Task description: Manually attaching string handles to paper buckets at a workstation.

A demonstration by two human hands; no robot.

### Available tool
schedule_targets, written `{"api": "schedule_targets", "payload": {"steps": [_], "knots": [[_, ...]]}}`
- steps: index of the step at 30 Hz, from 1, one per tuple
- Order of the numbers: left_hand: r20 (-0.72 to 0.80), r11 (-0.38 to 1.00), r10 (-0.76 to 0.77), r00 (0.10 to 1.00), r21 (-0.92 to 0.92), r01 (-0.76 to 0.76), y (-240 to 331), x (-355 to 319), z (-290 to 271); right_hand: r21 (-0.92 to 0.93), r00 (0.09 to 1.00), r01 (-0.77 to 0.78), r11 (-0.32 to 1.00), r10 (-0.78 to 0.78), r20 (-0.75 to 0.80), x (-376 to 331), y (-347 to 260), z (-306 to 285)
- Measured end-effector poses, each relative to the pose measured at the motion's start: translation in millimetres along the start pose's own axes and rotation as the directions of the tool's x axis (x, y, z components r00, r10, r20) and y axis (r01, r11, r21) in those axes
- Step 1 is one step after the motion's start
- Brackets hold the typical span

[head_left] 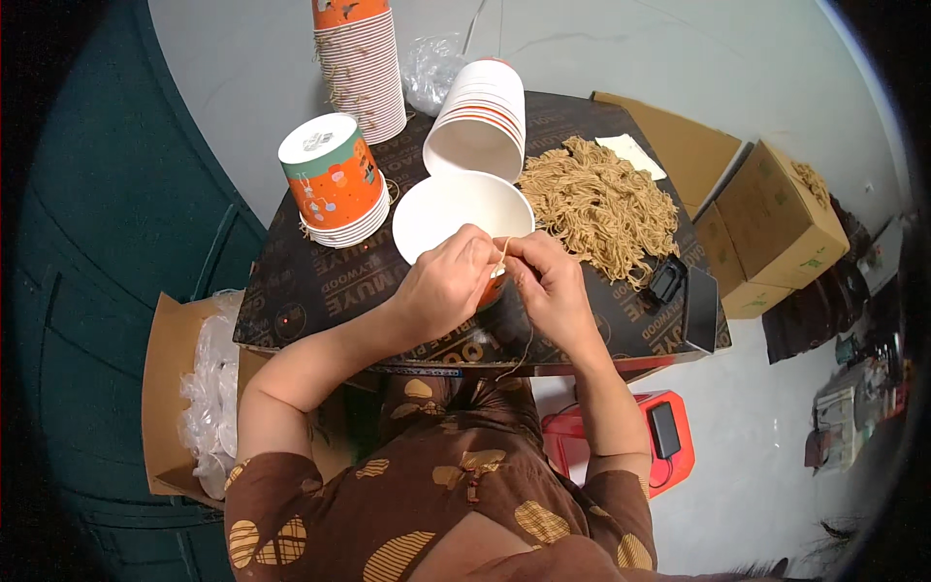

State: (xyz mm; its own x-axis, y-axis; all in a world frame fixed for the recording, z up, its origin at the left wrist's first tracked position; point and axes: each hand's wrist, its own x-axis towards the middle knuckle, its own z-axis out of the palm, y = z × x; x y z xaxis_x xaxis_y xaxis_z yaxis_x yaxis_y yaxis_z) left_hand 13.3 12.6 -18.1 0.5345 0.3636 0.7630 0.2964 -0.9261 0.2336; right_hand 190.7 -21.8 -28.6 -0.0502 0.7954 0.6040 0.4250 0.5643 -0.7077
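A large paper bucket [436, 215] with a white inside lies tilted in front of me, its mouth turned up and away. At its near side my left hand [451, 281] is closed, fingertips pinching a tan string [505, 250]. My right hand [551, 291] pinches the same string close beside it, the fingertips of both hands almost meeting. A thin tail of string hangs below the hands toward the table edge. Only a little of the bucket's orange printed outside shows between the hands; they hide the rest of it.
The dark printed table [339, 276] also carries a heap of tan strings [601, 209], nested white buckets [475, 121], an orange-green upside-down stack [335, 184], a tall stack [361, 82] and a black holder [667, 281]. Cardboard boxes [776, 218] and a red stool [679, 412] stand right; an open carton [170, 388] stands left.
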Motion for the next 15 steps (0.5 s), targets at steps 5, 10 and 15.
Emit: {"api": "schedule_targets", "payload": {"steps": [5, 10, 15], "knots": [[-0.014, 0.999, 0.028, 0.999, 0.020, -0.028, -1.5, -2.3, 1.4, 0.082, 0.984, -0.109, 0.991, 0.096, 0.147, 0.0, -4.4, -4.2], [-0.018, 0.999, 0.033, 0.999, 0.019, -0.033, -2.4, -3.1, 2.4, 0.091, 0.982, -0.128, 0.988, 0.114, 0.151, 0.2, -2.6, -4.3], [-0.014, 1.000, 0.009, 1.000, 0.009, -0.009, -0.6, -1.7, -0.5, 0.119, 0.980, -0.175, 0.977, 0.161, 0.120, -2.2, 3.8, -0.6]]}}
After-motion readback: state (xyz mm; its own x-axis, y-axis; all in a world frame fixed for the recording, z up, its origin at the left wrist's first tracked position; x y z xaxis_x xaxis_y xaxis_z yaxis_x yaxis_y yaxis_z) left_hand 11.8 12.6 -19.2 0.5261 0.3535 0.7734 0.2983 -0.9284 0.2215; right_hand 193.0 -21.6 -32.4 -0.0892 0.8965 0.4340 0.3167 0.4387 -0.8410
